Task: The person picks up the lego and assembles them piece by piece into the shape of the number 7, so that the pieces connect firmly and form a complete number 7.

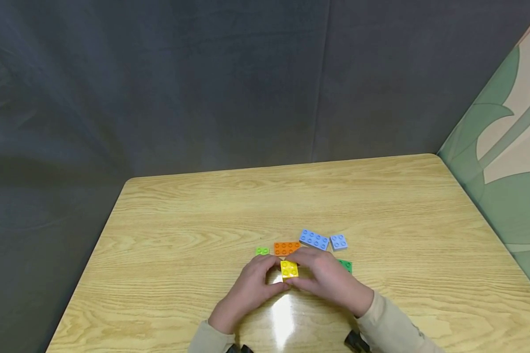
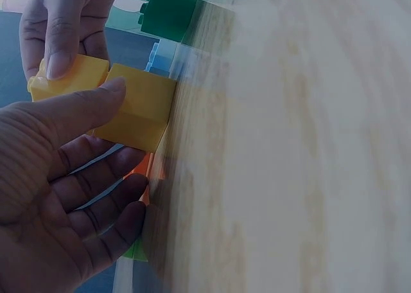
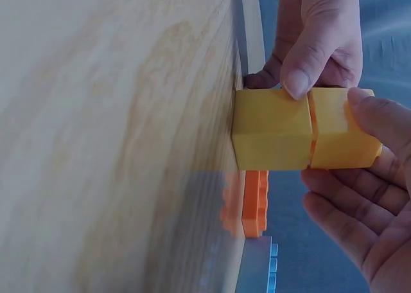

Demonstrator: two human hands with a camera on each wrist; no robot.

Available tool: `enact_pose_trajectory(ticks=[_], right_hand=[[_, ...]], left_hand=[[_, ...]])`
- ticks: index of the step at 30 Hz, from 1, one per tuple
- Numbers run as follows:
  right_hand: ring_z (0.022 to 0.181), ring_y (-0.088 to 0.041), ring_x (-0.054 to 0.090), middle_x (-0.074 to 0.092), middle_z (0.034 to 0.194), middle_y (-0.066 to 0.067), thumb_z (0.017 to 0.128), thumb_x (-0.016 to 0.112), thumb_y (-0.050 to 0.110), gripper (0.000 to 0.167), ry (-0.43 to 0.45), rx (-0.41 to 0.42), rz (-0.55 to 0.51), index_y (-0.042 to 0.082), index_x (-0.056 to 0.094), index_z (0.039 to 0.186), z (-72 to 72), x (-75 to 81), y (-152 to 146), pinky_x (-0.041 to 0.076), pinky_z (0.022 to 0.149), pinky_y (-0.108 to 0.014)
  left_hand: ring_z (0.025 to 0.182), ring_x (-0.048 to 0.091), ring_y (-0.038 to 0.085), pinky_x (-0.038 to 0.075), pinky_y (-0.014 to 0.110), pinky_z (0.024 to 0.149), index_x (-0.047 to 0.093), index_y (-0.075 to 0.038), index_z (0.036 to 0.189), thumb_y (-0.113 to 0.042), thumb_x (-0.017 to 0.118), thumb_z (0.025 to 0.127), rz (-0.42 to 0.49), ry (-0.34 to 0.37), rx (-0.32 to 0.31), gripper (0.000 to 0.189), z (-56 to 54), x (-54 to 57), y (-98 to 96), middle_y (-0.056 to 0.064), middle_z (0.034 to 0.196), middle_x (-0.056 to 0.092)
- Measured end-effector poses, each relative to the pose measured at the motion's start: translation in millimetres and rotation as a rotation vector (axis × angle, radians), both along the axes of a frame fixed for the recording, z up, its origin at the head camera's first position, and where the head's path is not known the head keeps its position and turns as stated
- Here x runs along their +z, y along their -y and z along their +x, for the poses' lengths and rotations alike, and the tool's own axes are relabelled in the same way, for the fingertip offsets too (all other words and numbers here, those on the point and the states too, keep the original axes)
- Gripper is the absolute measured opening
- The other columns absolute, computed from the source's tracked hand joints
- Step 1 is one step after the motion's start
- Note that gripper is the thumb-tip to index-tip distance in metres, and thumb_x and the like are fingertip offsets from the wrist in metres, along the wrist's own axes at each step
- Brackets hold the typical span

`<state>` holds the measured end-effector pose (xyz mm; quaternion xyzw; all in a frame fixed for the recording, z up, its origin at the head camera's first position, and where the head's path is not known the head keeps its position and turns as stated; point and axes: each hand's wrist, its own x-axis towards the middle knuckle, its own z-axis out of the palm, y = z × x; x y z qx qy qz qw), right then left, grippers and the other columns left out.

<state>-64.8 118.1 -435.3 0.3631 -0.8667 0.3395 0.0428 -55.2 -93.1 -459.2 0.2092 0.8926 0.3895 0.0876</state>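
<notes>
Two yellow toy building bricks stand one on top of the other on the table, a thin seam showing between them. My left hand (image 1: 252,283) holds the lower yellow brick (image 3: 271,131), its thumb against the side. From the right, my right hand (image 1: 329,277) pinches the upper yellow brick (image 3: 341,132) between thumb and fingers. Four studs show on top of the stack in the head view. Just beyond the hands lies an orange brick (image 1: 286,248), with a lime green brick (image 1: 262,251) to its left. A green brick (image 1: 346,265) is partly hidden behind my right hand.
Farther back are a long blue brick (image 1: 314,239) and a small blue brick (image 1: 338,242), side by side. The wooden table (image 1: 181,235) reaches a dark curtain (image 1: 229,88) at the back. A patterned panel (image 1: 508,157) borders its right side.
</notes>
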Motion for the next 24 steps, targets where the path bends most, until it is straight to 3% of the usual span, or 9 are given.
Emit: enact_pose_trajectory(ticks=[24], right_hand=[[0.094,-0.012,0.063,0.069,0.101,0.002,0.083,0.078,0.025,0.030,-0.012,0.006,0.012,0.008,0.070,0.107,-0.2,0.1,0.8,0.054,0.081,-0.031]], left_hand=[[0.109,0.054,0.009,0.044,0.034,0.097,0.065,-0.022,0.112,-0.037,0.077,0.084,0.008,-0.004,-0.012,0.034,0.4,-1.1,0.8,-0.012,0.114,0.063]])
